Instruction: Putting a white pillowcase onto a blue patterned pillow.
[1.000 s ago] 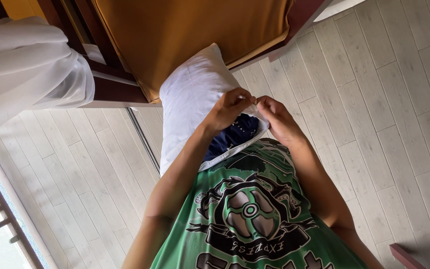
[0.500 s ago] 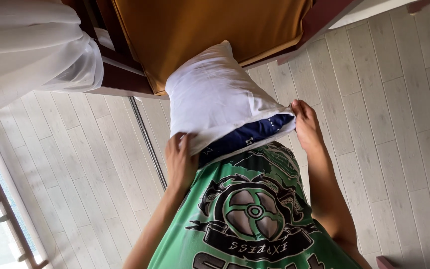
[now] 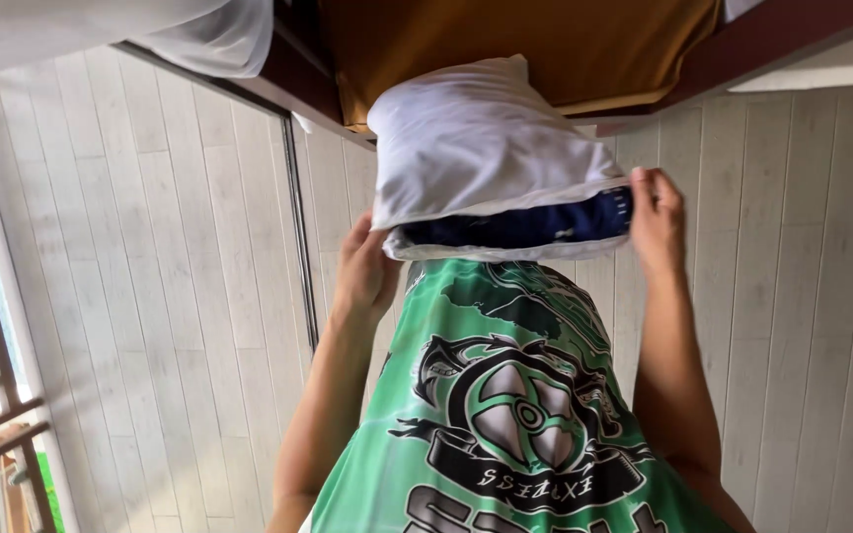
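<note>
Head view. At centre, toward 12 o'clock: soft white fabric pillowcase (image 3: 476,148), plump, its open mouth facing down. Showing inside that mouth: dark blue patterned pillow (image 3: 535,222), a thin band from 9 to 3 o'clock along the opening. At 9 o'clock of the opening: left hand (image 3: 365,268), fingers curled onto the lower left corner of the case, pinching the white edge. At 3 o'clock of the opening: right hand (image 3: 656,219), fingers clenched on the right corner of the case, touching the blue band. Just below the opening, at 6 o'clock: green printed shirt with a black and grey round emblem (image 3: 520,415). Behind the case at 12 o'clock: mustard-brown bed sheet (image 3: 505,39) in a dark wooden frame (image 3: 288,79). At 11 o'clock: sheer white curtain (image 3: 150,30). At 9 and 3 o'clock: pale planked floor (image 3: 150,296).
</note>
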